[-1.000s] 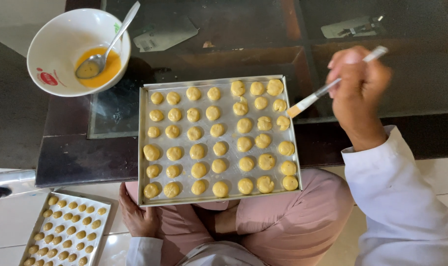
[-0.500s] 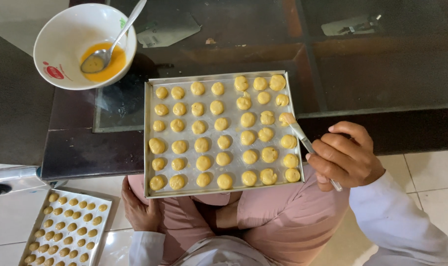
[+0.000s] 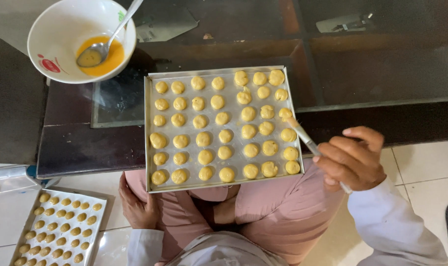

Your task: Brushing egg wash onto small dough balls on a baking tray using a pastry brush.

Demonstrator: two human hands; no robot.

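One baking tray (image 3: 219, 186) rests across the lap, holding forty-two dough balls (image 3: 203, 139) in six rows of seven. Off its far-left corner sits one bowl (image 3: 61, 29) of yolk; off its near-left corner, a second tray (image 3: 98, 236). Glazing is in hand: the right hand (image 3: 352, 160) clenches one brush (image 3: 305, 139), its tip on a right-edge ball — neighbouring balls likely want equally light strokes. The left hand (image 3: 137, 207) lies released, under the tray's near-left corner.
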